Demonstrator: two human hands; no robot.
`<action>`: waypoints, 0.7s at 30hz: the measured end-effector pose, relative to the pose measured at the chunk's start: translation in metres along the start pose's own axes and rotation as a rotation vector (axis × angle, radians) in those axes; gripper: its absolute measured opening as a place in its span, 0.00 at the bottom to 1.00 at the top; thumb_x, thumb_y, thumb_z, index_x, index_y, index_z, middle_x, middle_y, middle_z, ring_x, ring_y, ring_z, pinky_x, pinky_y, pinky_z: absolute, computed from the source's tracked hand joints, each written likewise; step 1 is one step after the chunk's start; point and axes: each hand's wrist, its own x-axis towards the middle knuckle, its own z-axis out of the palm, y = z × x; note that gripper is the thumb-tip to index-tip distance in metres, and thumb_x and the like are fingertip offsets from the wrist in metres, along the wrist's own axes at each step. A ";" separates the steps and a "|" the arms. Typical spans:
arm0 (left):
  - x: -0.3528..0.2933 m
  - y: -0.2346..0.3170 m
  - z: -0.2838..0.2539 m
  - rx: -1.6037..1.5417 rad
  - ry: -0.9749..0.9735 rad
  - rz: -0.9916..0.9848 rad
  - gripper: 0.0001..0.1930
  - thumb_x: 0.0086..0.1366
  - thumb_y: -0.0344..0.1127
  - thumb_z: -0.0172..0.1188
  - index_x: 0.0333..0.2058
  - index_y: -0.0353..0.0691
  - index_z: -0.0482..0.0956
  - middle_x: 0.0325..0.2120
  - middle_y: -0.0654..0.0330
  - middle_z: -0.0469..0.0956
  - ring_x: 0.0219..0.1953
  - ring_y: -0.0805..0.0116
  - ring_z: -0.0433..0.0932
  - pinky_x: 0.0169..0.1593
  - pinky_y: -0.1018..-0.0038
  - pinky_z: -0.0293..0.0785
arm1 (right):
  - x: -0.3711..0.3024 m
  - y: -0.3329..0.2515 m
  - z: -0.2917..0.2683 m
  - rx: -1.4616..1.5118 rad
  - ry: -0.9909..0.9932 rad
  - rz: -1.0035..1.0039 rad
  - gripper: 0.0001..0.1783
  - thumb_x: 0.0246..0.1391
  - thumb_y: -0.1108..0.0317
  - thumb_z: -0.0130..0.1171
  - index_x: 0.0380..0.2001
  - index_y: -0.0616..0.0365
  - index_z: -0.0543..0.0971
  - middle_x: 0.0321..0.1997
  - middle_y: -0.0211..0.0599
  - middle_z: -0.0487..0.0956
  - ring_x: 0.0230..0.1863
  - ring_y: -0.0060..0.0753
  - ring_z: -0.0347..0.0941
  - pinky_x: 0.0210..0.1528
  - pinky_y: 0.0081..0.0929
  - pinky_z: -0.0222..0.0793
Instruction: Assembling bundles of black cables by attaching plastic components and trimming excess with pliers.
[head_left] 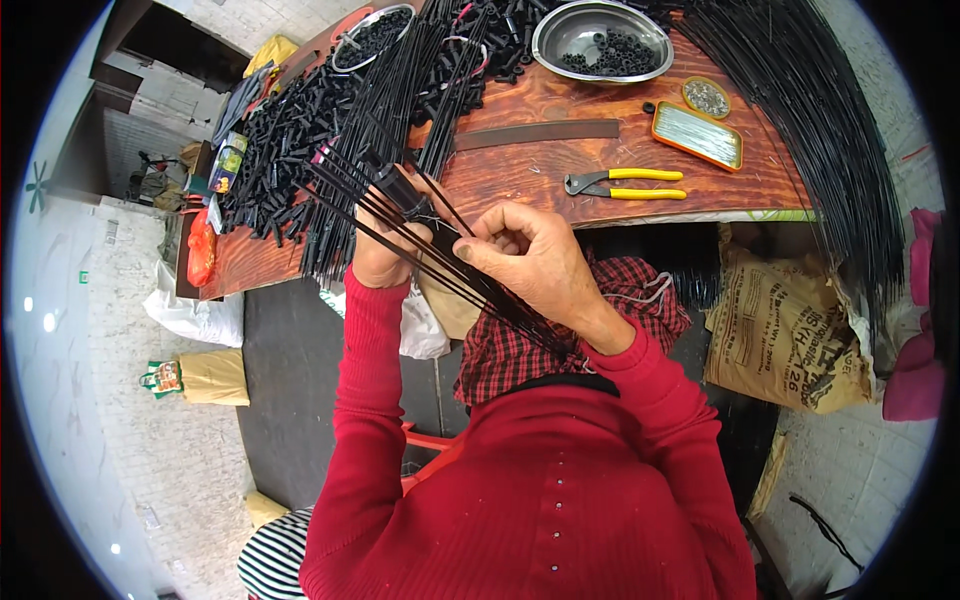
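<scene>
My left hand (382, 250) is wrapped round a bundle of thin black rods, with a black plastic hub (400, 188) at its upper part, like an umbrella frame. The rods (500, 303) slant from the upper left down across my lap. Close beside the hub, my right hand (535, 255) is closed in a pinch of thumb and forefinger. One thin rod runs up to those fingertips; what exactly they grip is too small to make out. A bit of fine wire seems to show at the hub's lower end.
On the wooden table (520, 170) lie yellow-handled pliers (625, 184), a dark flat strip (540, 132), an orange-rimmed tin of pins (697, 137) and a steel bowl of black rings (603, 42). Black plastic parts (270, 165) heap at left; long black rods (800, 80) hang over the right edge.
</scene>
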 end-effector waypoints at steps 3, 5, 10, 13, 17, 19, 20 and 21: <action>-0.002 -0.002 -0.001 -0.095 0.097 -0.026 0.21 0.40 0.19 0.59 0.37 0.34 0.69 0.28 0.53 0.75 0.31 0.62 0.77 0.36 0.72 0.74 | -0.001 -0.008 -0.002 -0.105 0.001 0.041 0.10 0.49 0.67 0.66 0.24 0.63 0.78 0.19 0.20 0.74 0.21 0.08 0.63 0.23 0.13 0.60; 0.001 -0.001 -0.001 -0.089 0.053 -0.014 0.19 0.41 0.21 0.59 0.37 0.33 0.70 0.28 0.53 0.75 0.32 0.62 0.77 0.36 0.73 0.74 | -0.004 -0.012 -0.005 -0.232 0.003 -0.011 0.11 0.47 0.67 0.67 0.23 0.64 0.78 0.18 0.24 0.75 0.21 0.11 0.66 0.23 0.15 0.62; -0.001 0.002 0.001 -0.053 0.080 -0.029 0.18 0.43 0.23 0.60 0.37 0.30 0.73 0.31 0.52 0.76 0.32 0.66 0.77 0.36 0.74 0.75 | -0.003 -0.012 -0.011 -0.491 -0.021 -0.125 0.11 0.43 0.67 0.68 0.23 0.64 0.78 0.18 0.34 0.77 0.19 0.18 0.72 0.23 0.21 0.67; 0.000 0.004 -0.001 0.021 0.028 -0.073 0.19 0.49 0.34 0.69 0.36 0.40 0.68 0.30 0.58 0.72 0.35 0.65 0.70 0.35 0.73 0.73 | -0.002 -0.012 -0.013 -0.462 -0.066 -0.105 0.10 0.43 0.69 0.66 0.23 0.64 0.77 0.18 0.36 0.77 0.19 0.21 0.73 0.23 0.22 0.68; -0.002 0.001 -0.003 0.003 0.063 -0.079 0.20 0.49 0.34 0.70 0.37 0.41 0.69 0.29 0.58 0.71 0.34 0.65 0.70 0.34 0.74 0.73 | -0.004 -0.013 -0.011 -0.488 -0.003 -0.141 0.11 0.40 0.62 0.65 0.20 0.60 0.80 0.20 0.42 0.79 0.21 0.41 0.77 0.26 0.35 0.71; -0.002 -0.001 -0.004 -0.043 0.064 -0.069 0.20 0.46 0.29 0.68 0.38 0.36 0.70 0.31 0.54 0.74 0.34 0.65 0.74 0.37 0.74 0.74 | -0.005 -0.013 -0.010 -0.477 0.008 -0.149 0.10 0.40 0.63 0.65 0.20 0.60 0.80 0.20 0.42 0.79 0.21 0.41 0.77 0.25 0.35 0.71; -0.002 -0.002 -0.005 -0.088 0.064 -0.059 0.21 0.43 0.24 0.65 0.39 0.31 0.72 0.33 0.51 0.76 0.33 0.65 0.77 0.39 0.73 0.75 | -0.006 -0.013 -0.010 -0.478 0.011 -0.151 0.10 0.40 0.64 0.65 0.20 0.60 0.79 0.20 0.42 0.79 0.21 0.41 0.77 0.25 0.35 0.71; -0.001 -0.002 -0.006 -0.088 0.065 -0.060 0.21 0.43 0.24 0.65 0.39 0.31 0.72 0.33 0.51 0.76 0.33 0.65 0.77 0.39 0.73 0.75 | -0.007 -0.014 -0.009 -0.478 0.014 -0.154 0.10 0.39 0.64 0.66 0.20 0.60 0.79 0.20 0.43 0.79 0.21 0.42 0.77 0.25 0.34 0.71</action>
